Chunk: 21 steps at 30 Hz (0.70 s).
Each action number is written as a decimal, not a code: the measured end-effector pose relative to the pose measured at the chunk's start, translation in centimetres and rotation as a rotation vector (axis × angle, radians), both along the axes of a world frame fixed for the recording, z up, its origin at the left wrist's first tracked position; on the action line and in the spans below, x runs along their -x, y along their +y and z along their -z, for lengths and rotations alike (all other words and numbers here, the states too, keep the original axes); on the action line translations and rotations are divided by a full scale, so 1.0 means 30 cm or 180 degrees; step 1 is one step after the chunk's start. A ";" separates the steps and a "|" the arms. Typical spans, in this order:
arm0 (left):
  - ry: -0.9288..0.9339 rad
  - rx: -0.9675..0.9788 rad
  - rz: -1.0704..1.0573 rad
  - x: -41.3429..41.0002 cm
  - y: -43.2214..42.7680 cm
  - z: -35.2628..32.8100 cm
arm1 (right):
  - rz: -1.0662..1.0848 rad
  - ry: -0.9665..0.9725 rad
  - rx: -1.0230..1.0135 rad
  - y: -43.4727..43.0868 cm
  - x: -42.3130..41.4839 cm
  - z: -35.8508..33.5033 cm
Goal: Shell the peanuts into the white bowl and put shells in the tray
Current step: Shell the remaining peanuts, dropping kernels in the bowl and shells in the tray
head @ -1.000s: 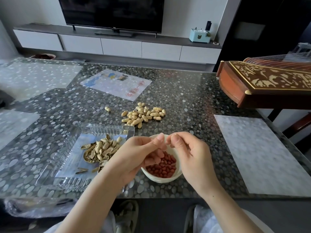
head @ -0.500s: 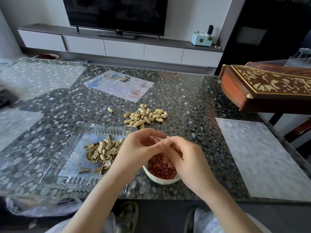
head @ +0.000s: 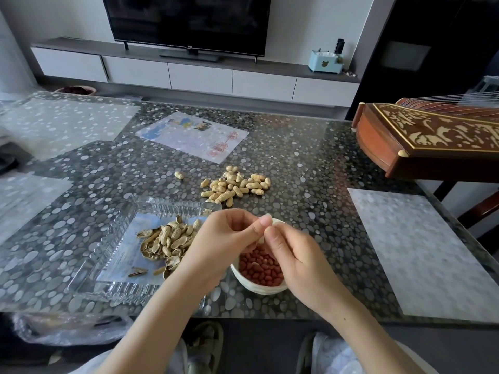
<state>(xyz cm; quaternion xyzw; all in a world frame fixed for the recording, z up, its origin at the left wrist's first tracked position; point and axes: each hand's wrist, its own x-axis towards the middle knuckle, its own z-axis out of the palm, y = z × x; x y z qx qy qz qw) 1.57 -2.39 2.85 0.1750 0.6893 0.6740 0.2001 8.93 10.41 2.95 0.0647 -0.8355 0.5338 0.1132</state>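
My left hand [head: 224,244] and my right hand [head: 294,255] meet fingertip to fingertip above the white bowl [head: 259,288], pinching a small pale piece of peanut shell [head: 261,240] between them. The bowl holds several red-skinned peanut kernels [head: 260,267]. To its left lies a clear glass tray [head: 113,238] holding a heap of empty shells [head: 167,242]. A pile of unshelled peanuts [head: 235,186] lies on the table beyond the bowl, with one stray peanut [head: 178,175] to its left.
The pebble-patterned glass table [head: 310,168] carries a printed sheet [head: 191,136] at the back and a pale mat [head: 415,247] on the right. A carved wooden zither [head: 432,139] overhangs the far right corner. A plastic bag [head: 67,329] sits below the near edge.
Both hands rose slightly and closed together over the bowl; the fingertips, apart a second ago, now pinch the shell piece between them.
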 end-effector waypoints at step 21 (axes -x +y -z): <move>0.1304 0.0195 -0.0088 -0.077 0.069 0.024 | 0.1239 -0.0023 0.0614 -0.029 0.025 0.013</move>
